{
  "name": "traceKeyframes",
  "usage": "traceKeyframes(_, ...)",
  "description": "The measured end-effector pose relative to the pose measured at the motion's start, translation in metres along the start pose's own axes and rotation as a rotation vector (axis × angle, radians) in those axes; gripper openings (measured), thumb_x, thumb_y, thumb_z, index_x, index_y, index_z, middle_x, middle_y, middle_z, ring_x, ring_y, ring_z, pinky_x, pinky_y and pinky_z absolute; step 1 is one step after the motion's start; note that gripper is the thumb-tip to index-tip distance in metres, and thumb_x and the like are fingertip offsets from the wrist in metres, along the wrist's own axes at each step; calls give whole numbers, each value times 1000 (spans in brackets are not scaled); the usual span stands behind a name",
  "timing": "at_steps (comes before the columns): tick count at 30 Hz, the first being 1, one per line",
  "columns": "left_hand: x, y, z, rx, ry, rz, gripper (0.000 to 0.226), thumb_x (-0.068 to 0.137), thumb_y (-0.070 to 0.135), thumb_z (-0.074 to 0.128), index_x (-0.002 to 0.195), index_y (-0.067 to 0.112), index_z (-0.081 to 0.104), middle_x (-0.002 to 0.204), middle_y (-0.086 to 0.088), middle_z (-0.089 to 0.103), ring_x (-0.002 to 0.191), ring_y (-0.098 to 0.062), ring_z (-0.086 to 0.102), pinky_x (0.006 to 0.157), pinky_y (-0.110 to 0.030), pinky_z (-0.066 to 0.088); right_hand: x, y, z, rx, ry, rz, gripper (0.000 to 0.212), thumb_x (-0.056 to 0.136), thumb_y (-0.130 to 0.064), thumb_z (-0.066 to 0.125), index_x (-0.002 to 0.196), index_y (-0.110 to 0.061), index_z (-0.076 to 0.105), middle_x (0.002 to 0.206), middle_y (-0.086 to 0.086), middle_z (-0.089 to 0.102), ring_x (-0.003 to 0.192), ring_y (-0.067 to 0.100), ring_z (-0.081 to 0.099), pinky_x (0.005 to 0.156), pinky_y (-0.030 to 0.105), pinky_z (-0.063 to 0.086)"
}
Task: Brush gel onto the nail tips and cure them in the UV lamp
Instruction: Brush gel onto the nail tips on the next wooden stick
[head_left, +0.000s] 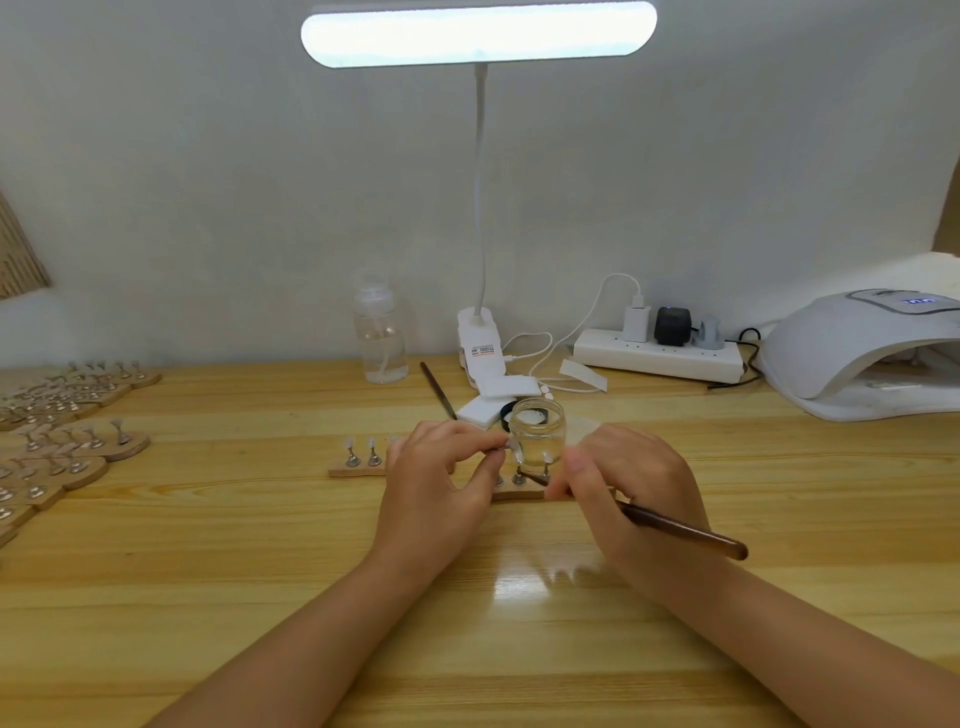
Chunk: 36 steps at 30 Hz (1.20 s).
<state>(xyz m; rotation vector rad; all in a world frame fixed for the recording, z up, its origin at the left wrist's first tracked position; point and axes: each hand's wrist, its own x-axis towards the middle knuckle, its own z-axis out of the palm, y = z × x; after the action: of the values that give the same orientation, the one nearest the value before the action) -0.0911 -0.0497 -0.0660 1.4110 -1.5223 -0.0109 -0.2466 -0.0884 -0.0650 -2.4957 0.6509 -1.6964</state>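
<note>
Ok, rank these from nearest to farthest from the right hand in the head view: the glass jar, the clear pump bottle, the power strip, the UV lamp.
From the right hand:
1. Glass jar, just left of the hand and behind it.
2. Clear pump bottle, back left by the wall, and power strip, straight behind: too close to call.
3. UV lamp, far right at the table's edge.

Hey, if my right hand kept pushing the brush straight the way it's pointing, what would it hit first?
Probably the nail tip pinched by your left hand; the brush in your right hand aims there, though depth is unclear.
</note>
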Motion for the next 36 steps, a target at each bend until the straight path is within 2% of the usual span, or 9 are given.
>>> traceKeyframes(4, 0, -1, 0, -13, -1, 5, 16, 78, 11, 69, 87, 23, 72, 82, 23, 61, 90, 1, 52, 91, -44, 37, 1, -1, 0, 3, -9, 14, 35, 90, -23, 41, 69, -15, 68, 67, -6, 65, 64, 9, 59, 63, 30, 44)
traceKeyframes(12, 0, -4, 1, -57, 5, -1, 19, 77, 9, 69, 87, 25, 72, 81, 28, 59, 90, 1, 55, 89, -51, 39, 2, -2, -1, 92, 15, 83, 37, 90, -26, 39, 70, -16, 68, 68, -7, 64, 65, 7, 58, 64, 28, 45)
traceKeyframes(17, 1, -2, 0, -97, 9, -12, 35, 77, 10, 69, 84, 43, 62, 78, 31, 59, 90, 1, 56, 89, -52, 41, 1, -3, -1, 167, 24, 146, 46, 90, -29, 36, 58, -16, 66, 57, -9, 62, 56, 6, 56, 63, 30, 43)
traceKeyframes(20, 1, 0, 0, -111, 18, -30, 38, 75, 14, 71, 79, 50, 60, 72, 35, 58, 88, 4, 58, 90, -49, 41, 1, -4, -3, 246, 61, 195, 42, 90, -30, 34, 65, -18, 66, 60, -12, 62, 60, 3, 59, 61, 18, 45)
traceKeyframes(24, 1, 1, 0, -166, 13, -12, 30, 73, 16, 73, 81, 44, 65, 77, 26, 64, 86, 0, 61, 90, -50, 42, 4, -6, -7, 394, 103, 367, 30, 88, -43, 33, 83, -31, 60, 70, -9, 69, 56, 5, 61, 58, 9, 45)
traceKeyframes(28, -1, 3, -1, -209, -29, 44, 21, 73, 19, 72, 79, 39, 70, 79, 29, 65, 87, 4, 58, 85, -52, 43, 7, -5, -7, 290, 24, 353, 19, 83, -47, 50, 86, -31, 61, 76, -17, 67, 68, 0, 62, 68, 19, 47)
traceKeyframes(30, -1, 5, -2, -208, -54, 70, 23, 72, 28, 67, 93, 38, 66, 82, 35, 63, 89, 6, 56, 84, -50, 43, 7, -6, -6, 201, -40, 298, 23, 76, -48, 60, 88, -29, 62, 78, -21, 64, 77, -4, 60, 75, 22, 45)
traceKeyframes(34, -1, 3, -1, -221, -76, 86, 23, 71, 15, 73, 89, 29, 71, 81, 25, 65, 90, 3, 57, 82, -52, 42, 6, -6, -2, 76, -137, 195, 29, 69, -37, 70, 93, -22, 63, 84, -29, 55, 88, -5, 55, 82, 21, 39)
traceKeyframes(36, -1, 4, -2, -233, -88, 89, 18, 71, 21, 70, 89, 28, 70, 83, 21, 66, 90, 1, 57, 84, -53, 41, 6, -5, -2, 72, -137, 170, 24, 70, -31, 70, 90, -19, 64, 85, -27, 55, 87, -1, 56, 82, 25, 42)
